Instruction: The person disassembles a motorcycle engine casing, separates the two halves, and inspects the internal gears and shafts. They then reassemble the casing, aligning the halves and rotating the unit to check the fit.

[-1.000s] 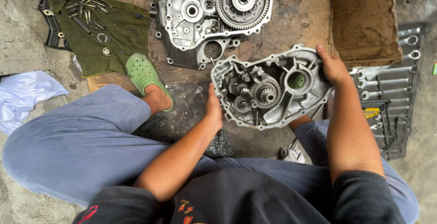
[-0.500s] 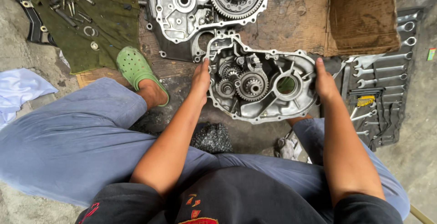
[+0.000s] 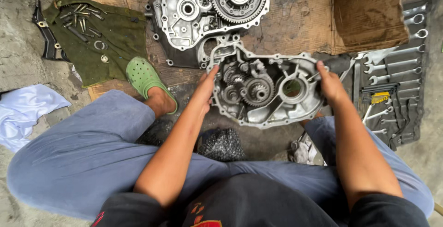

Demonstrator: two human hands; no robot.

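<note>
The left hand (image 3: 203,91) and right hand (image 3: 330,84) grip opposite rims of the gear housing (image 3: 267,88), fingers curled over its edges, so its weight is shared and it stays level with the gears facing up; it sits over the near edge of the cardboard (image 3: 300,19) on the floor, just in front of the second casing half (image 3: 207,10); loose bolts lie gathered on a green cloth (image 3: 115,42) at the far left; wrenches (image 3: 392,70) sit in a roll within the right hand's reach.
</note>
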